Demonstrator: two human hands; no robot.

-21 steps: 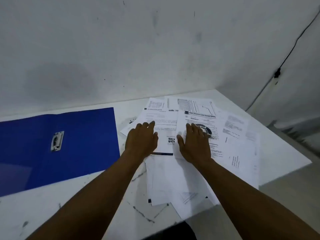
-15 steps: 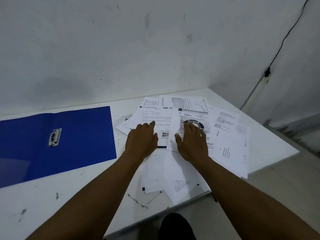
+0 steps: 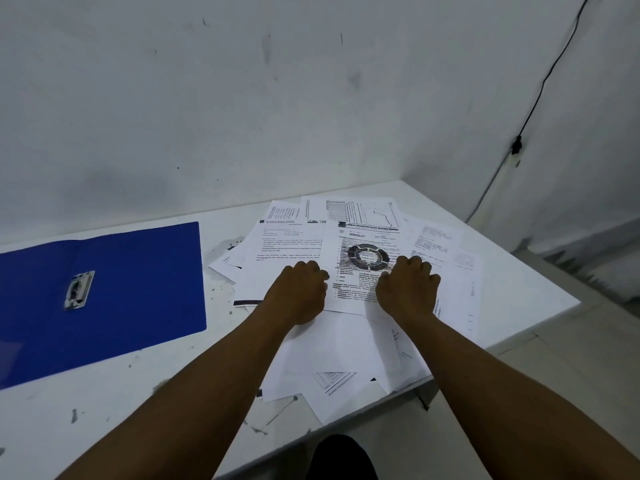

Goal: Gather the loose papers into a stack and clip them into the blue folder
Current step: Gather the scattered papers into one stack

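White walls are meeting behind a white table (image 3: pixel 104 393). On its left side a blue folder (image 3: pixel 138 289) is lying open, its metal clip (image 3: pixel 79 289) showing. Loose papers (image 3: pixel 346 341) are sprawling beside it to the right. Both the left hand (image 3: pixel 298 293) and right hand (image 3: pixel 407 292) are resting on them, fingers curling down onto the sheets.

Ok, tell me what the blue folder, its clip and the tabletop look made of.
Blue folder: likely plastic, since its smooth cover shows a faint sheen.
Clip: probably metal, silvery and reflective, though blurred.
Tabletop: a white, matte, hard surface with dark scuffs, perhaps laminate or painted board; I cannot tell which.
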